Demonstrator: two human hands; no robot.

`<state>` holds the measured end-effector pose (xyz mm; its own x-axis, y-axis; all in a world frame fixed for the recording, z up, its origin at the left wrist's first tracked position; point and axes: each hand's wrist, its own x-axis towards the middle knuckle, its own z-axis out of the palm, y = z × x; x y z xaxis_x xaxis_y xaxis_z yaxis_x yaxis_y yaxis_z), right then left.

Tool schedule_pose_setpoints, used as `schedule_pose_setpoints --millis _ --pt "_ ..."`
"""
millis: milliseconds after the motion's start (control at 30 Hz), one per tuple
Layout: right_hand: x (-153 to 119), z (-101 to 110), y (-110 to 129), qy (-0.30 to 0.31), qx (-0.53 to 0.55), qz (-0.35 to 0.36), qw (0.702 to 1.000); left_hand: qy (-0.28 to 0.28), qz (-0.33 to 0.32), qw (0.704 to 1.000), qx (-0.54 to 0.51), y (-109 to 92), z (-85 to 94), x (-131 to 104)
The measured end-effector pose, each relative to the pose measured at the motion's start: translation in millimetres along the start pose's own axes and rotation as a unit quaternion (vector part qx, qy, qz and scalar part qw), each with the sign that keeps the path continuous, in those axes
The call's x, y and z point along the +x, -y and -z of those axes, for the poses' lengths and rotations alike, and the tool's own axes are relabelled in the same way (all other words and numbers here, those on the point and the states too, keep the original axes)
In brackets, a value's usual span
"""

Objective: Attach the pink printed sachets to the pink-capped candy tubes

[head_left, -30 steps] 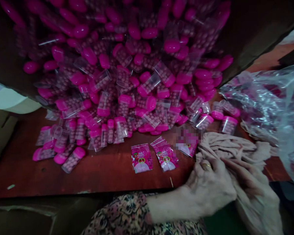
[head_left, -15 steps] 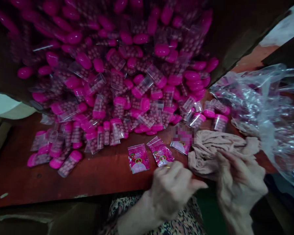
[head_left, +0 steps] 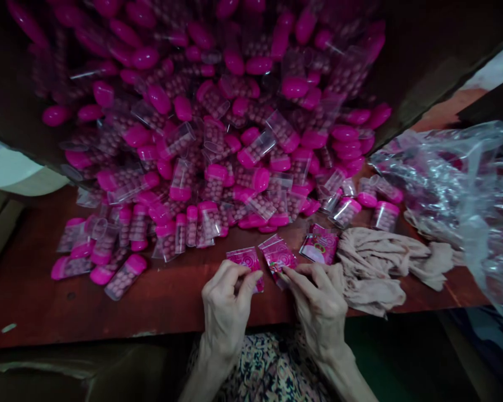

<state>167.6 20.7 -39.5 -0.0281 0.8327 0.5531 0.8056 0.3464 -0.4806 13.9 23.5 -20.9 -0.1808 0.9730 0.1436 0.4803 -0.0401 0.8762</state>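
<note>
Two pink printed packets lie side by side near the front edge of the red-brown table (head_left: 167,301). Over the lower part of the left packet (head_left: 243,255) is my left hand (head_left: 228,290), its thumb and fingers bent together; what is between the fingertips is too small to tell. My right hand (head_left: 321,293) has its fingertips closed at the lower edge of the second packet (head_left: 278,254), and whether they grip it is unclear. A further pink packet or small stack (head_left: 319,244) lies beyond my right hand, beside a crumpled beige cloth (head_left: 373,265).
A large heap of clear bottles with pink caps and round beads (head_left: 209,145) spills from a dark container (head_left: 419,61) onto the table. Clear plastic bags (head_left: 482,195) are bunched at the right. A pale rounded object (head_left: 20,173) is at the left.
My right hand has left the beige cloth and moved left to the second packet. My left hand has moved left onto the first packet. The view has shifted slightly.
</note>
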Motion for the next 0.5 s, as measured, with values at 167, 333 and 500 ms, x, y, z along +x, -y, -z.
schedule_pose_setpoints --millis 167,333,500 --pt "1 11 16 -0.048 0.021 0.03 0.998 0.071 0.123 0.984 -0.103 -21 1.1 5" --pt "3 8 28 -0.034 0.123 -0.065 0.99 0.054 0.249 0.92 -0.297 -25 -4.5 6" --pt "6 4 36 0.1 0.314 -0.212 0.92 0.006 0.292 0.878 -0.379 -19 -7.3 1"
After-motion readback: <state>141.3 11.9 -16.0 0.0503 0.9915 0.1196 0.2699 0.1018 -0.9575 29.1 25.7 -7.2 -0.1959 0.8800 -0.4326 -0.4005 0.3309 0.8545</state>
